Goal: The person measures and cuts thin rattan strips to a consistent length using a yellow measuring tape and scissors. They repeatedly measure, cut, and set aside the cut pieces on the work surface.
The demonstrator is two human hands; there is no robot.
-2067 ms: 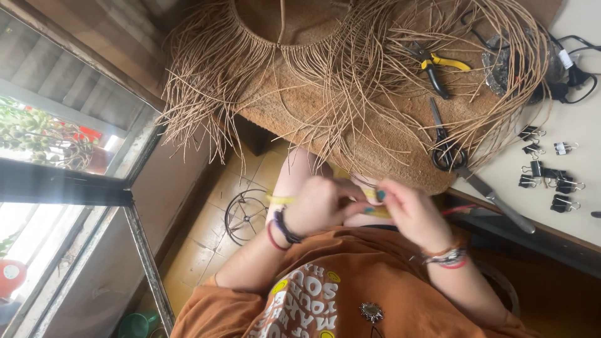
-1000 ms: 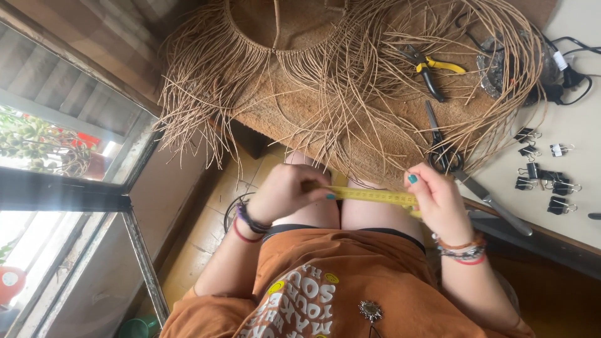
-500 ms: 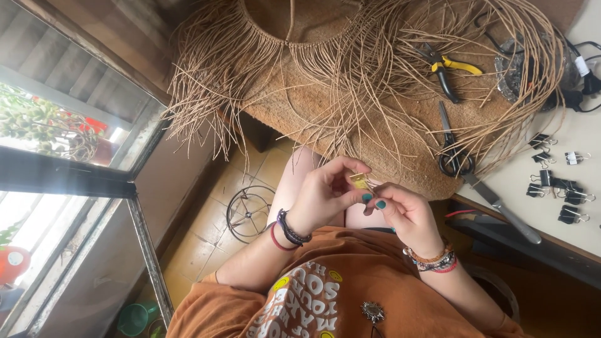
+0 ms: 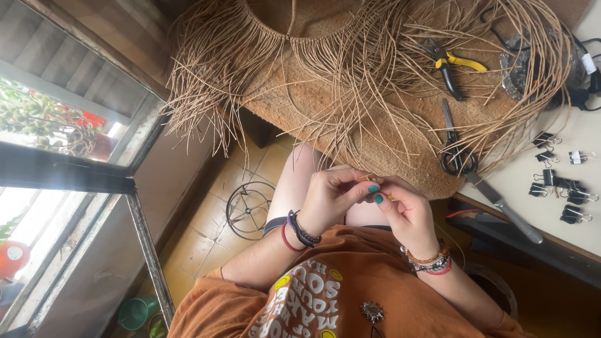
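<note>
The person sits at the desk (image 4: 582, 150) and holds both hands close together above the lap. Between the fingertips of the left hand (image 4: 332, 200) and the right hand (image 4: 407, 209) is a small yellow tape measure (image 4: 368, 178). Only a short yellow piece shows, because the fingers cover most of it. Both hands are pinching it, and the fingertips touch each other.

On the desk, past the hands, lies a brown woven mat (image 4: 350, 106) with many long loose straw strands (image 4: 206, 94) hanging over the edge. On the mat are pliers (image 4: 452, 66) with yellow handles and black scissors (image 4: 456, 147). Further to the right, on the white surface, lie several black binder clips (image 4: 560, 184). A knife (image 4: 504, 206) lies near the desk edge.
</note>
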